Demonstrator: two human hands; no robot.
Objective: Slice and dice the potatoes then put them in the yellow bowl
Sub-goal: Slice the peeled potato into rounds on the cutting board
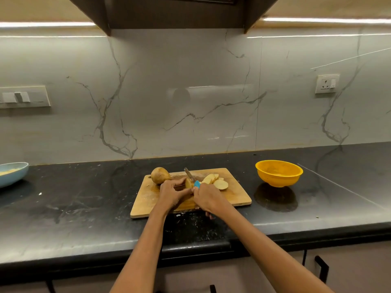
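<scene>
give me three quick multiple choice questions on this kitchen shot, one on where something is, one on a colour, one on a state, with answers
1. Where does the yellow plastic bowl stand relative to the wooden cutting board?
A. right of it
B. left of it
C. on it

2. What colour is the handle of the small knife?
A. red
B. blue
C. black

3. What state is the brown potato at the board's far left corner in?
A. diced
B. sliced
C. whole

Answers:
1 A, the bowl sits on the black counter past the board's right edge.
2 B, blue shows above the right hand.
3 C, it is uncut, while the left hand steadies another, partly sliced potato.
</scene>
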